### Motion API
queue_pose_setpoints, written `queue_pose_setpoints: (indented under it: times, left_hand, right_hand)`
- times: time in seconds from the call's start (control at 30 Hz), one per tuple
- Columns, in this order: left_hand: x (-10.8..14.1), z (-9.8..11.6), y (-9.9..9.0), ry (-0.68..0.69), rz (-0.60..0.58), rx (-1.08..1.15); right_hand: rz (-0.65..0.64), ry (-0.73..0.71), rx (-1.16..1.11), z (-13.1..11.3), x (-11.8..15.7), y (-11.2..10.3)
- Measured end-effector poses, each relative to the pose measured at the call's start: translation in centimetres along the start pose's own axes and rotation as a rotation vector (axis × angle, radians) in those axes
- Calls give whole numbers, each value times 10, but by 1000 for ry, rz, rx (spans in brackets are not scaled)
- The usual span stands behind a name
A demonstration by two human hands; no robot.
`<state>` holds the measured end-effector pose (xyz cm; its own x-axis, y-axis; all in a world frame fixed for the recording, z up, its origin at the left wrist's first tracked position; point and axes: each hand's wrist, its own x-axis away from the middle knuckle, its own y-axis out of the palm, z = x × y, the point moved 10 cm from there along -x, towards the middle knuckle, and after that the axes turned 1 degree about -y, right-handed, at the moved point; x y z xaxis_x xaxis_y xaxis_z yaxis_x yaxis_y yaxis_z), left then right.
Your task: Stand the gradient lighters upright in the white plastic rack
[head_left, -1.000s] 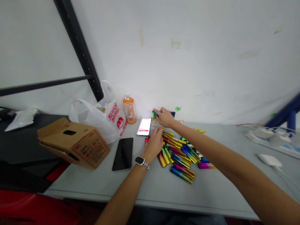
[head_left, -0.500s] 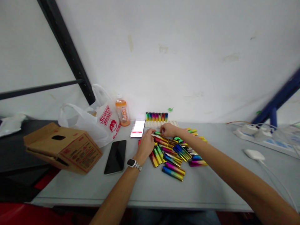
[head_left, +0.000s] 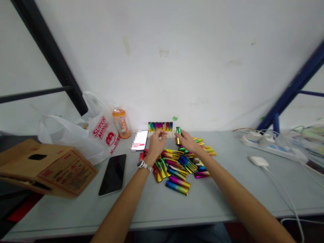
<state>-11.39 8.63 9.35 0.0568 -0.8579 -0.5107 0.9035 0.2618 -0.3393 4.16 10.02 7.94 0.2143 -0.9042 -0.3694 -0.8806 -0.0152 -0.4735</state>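
Note:
In my right hand (head_left: 187, 141) is a shiny green and gold lighter (head_left: 178, 135), held upright above the far side of the pile. My left hand (head_left: 157, 143) is in front of the white tray (head_left: 170, 134), its fingers curled together; whether anything is between them I cannot make out. Several lighters in rainbow metallic colours stand in a row (head_left: 160, 126) at the tray's back edge, by the wall. Below my hands a loose pile of lighters (head_left: 178, 172) lies on the grey table (head_left: 215, 202), partly covered by my right forearm.
Left of the pile are a lit phone (head_left: 140, 140), a dark tablet or phone (head_left: 113, 174), an orange drink bottle (head_left: 122, 122), a white plastic bag (head_left: 86, 140) and an open cardboard box (head_left: 53, 168). On the right lie a white charger (head_left: 258, 161) with its cable and a power strip (head_left: 273, 145).
My right hand has raised the green and gold lighter upright, away from my left hand. My left hand has drawn apart from it, fingers curled. The view has shifted to the right.

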Motion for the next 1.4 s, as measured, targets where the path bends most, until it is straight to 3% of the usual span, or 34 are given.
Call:
queue_pose_setpoints:
  times: [0.07, 0.17, 0.23, 0.3, 0.47, 0.57, 0.77, 1.0, 1.4]
  left_hand:
    - [9, 2, 9, 29, -14, 6]
    - [27, 5, 18, 84, -92, -59]
    - [37, 7, 20, 108, -143, -95]
    - [43, 8, 19, 117, -169, -110]
    - [47, 5, 18, 112, -201, -129]
    - [48, 2, 22, 110, -221, -134]
    - [45, 2, 18, 103, -189, -127]
    - [45, 12, 19, 156, -202, -126]
    - [49, 9, 24, 156, -238, -146]
  right_hand:
    - [26, 104, -260, 8, 14, 4]
    - [-35, 228, -632, 12, 29, 23]
    - [-43, 256, -716, 13, 35, 28]
    - [9, 252, -623, 16, 39, 24]
    - [247, 123, -126, 14, 47, -2]
    - [299, 72, -7, 8, 51, -8]
    - [313, 77, 43, 5, 51, -6]
    - [316, 24, 66, 2, 50, -8]
    - [307, 14, 67, -2, 54, -8]
